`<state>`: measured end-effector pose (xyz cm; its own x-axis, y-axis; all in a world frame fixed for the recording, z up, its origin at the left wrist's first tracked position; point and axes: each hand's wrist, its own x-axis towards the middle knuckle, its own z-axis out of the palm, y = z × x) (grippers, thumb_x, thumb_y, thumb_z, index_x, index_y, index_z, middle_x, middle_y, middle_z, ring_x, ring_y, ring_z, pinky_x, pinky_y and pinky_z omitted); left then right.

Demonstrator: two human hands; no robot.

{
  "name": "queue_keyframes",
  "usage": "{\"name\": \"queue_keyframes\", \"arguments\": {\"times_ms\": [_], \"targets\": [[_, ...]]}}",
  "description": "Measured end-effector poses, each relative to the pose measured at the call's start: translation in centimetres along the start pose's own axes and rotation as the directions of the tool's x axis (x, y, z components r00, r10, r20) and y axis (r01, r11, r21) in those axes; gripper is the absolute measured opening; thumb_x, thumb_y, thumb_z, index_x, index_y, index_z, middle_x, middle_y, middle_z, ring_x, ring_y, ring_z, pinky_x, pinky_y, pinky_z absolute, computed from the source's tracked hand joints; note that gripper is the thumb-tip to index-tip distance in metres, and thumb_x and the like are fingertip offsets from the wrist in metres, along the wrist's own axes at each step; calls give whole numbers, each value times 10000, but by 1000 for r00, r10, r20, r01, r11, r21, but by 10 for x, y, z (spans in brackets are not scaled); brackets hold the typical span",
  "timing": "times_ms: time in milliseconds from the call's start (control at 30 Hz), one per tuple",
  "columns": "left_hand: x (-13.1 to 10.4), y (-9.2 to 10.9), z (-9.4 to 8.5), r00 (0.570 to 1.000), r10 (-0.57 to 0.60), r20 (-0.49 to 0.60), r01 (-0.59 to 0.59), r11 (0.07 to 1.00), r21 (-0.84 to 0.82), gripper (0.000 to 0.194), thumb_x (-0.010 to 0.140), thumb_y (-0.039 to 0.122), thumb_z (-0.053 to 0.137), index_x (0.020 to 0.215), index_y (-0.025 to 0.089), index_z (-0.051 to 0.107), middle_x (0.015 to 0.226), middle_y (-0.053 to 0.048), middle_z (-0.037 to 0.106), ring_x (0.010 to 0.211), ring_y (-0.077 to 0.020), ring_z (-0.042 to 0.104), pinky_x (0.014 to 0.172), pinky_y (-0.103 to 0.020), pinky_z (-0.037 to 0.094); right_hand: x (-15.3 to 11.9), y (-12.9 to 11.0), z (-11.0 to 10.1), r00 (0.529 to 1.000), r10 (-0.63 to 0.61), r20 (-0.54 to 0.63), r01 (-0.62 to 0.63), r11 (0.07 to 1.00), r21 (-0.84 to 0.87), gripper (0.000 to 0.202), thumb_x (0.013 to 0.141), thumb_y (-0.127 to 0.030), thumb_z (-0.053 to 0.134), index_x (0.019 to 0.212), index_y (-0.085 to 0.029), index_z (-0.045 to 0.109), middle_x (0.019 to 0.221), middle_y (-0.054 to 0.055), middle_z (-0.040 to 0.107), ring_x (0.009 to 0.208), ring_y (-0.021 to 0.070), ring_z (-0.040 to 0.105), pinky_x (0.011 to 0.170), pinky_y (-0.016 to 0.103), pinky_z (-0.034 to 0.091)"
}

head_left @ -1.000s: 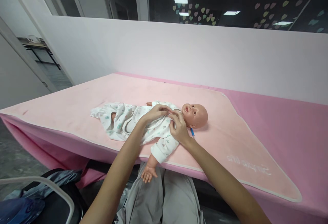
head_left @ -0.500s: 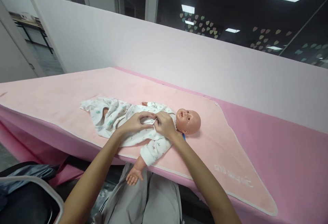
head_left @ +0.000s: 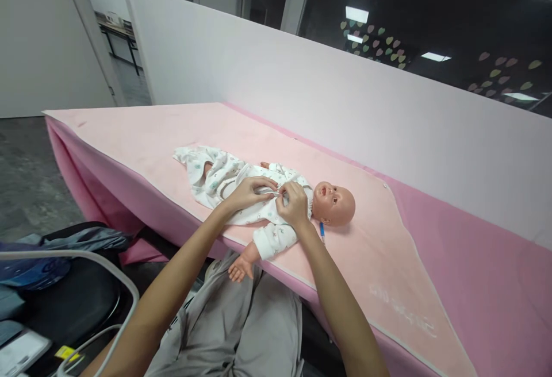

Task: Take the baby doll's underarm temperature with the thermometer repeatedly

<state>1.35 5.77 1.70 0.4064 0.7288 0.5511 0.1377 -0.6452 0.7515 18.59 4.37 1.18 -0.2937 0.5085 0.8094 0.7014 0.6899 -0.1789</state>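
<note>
A baby doll (head_left: 334,203) lies on its back on the pink table cover, its head to the right. It wears a white patterned garment (head_left: 276,238), and one doll arm hangs past the table's near edge. Both my hands meet over the doll's chest. My left hand (head_left: 252,193) has its thumb and fingers closed on the garment's front. My right hand (head_left: 294,203) pinches the cloth just beside it, near the doll's neck. The fastening between my fingertips is too small to make out.
A blue pen-like object (head_left: 322,232) lies by the doll's neck. The pink table cover (head_left: 388,262) runs along a white partition wall (head_left: 276,84). At the lower left stands a black chair (head_left: 73,291) with bags and cloth, and a pale curved tube (head_left: 125,279) crosses in front.
The view has shifted left, so the doll and table appear further right. More of the blue object shows. My hands stay on the doll's chest, with small finger movements.
</note>
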Motion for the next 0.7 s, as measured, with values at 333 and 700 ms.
{"name": "queue_keyframes", "arguments": {"times_ms": [333,700], "targets": [[0,-7,3,1000,4,-14,-3,997,82,188,760,303,628,894,200,710,1150,-87,606,1090,-224,543,966,-349,405,0,1,3,999,35,-10,-35,998,-44,107,680,-109,452,687,-214,430,677,11,482,695,177,451,663,296,377],[4,-3,1,997,-74,36,78,990,-121,276,752,338,649,953,153,692,1127,-113,629,1063,-221,569,945,-346,421,0,1,4,998,62,-15,-62,998,-9,94,777,-124,437,755,-198,491,726,28,568,723,178,507,695,293,395]]}}
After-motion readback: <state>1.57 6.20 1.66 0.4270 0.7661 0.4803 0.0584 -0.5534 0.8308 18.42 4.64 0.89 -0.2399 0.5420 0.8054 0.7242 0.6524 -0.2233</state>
